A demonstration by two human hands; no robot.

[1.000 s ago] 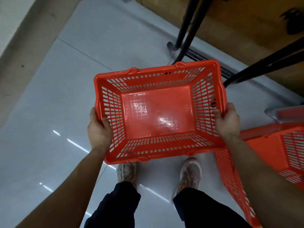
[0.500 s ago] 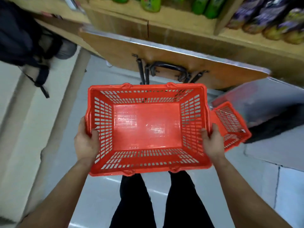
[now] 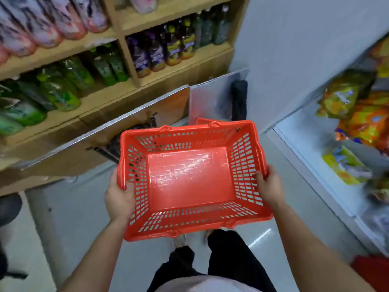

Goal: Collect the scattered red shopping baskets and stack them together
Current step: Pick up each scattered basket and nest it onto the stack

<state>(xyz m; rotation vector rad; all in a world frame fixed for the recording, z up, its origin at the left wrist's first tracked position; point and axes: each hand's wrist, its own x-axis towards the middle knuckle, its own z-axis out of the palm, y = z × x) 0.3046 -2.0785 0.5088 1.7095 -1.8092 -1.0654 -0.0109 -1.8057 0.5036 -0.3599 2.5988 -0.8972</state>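
Observation:
I hold an empty red shopping basket [image 3: 189, 178] level in front of me, its open top facing up. My left hand [image 3: 119, 198] grips its left rim and my right hand [image 3: 268, 186] grips its right rim. Just past the far rim, the edge of a second red basket [image 3: 203, 121] peeks out near the floor, mostly hidden by the one I carry. A red shape [image 3: 369, 272] at the bottom right corner is too blurred to name.
A wooden shelf unit [image 3: 130, 89] with green and purple bottles runs along the left and ahead. A white shelf [image 3: 315, 152] with bright snack packs stands on the right. A grey wall [image 3: 294, 49] closes the aisle ahead. My legs and shoes show below the basket.
The view has swung up from the floor to the shelves. The basket stays in both hands. The other red basket, earlier at my right, now sits just beyond the far rim.

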